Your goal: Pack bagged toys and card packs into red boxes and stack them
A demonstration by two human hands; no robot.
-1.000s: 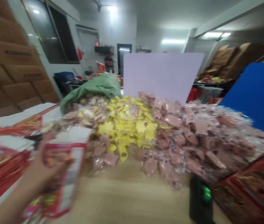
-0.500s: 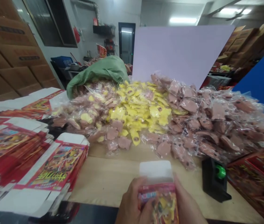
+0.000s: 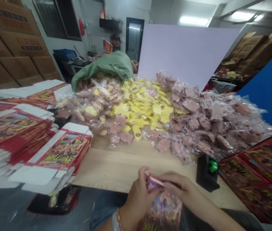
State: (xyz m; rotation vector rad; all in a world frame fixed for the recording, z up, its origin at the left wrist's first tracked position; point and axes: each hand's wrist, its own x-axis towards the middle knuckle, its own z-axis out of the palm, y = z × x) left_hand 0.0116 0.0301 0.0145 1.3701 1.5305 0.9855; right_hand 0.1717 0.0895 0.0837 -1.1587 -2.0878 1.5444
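Left hand [image 3: 136, 203] and right hand [image 3: 178, 186] close together, both clamped on a red printed carton [image 3: 162, 208] over the lap, by the near edge of the desk [image 3: 107, 166]. Much left: flat carton blanks [image 3: 37, 141] in piles, bagged pink and yellow pieces [image 3: 136, 110] heaped high, and apparently made-up red boxes [image 3: 258, 170] stacked only at right.

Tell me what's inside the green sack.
At its mouth, the green woven sack shows clear-bagged pink pieces spilling out onto the heap. Everything deeper inside is covered by the sack's folds, so it cannot be seen.
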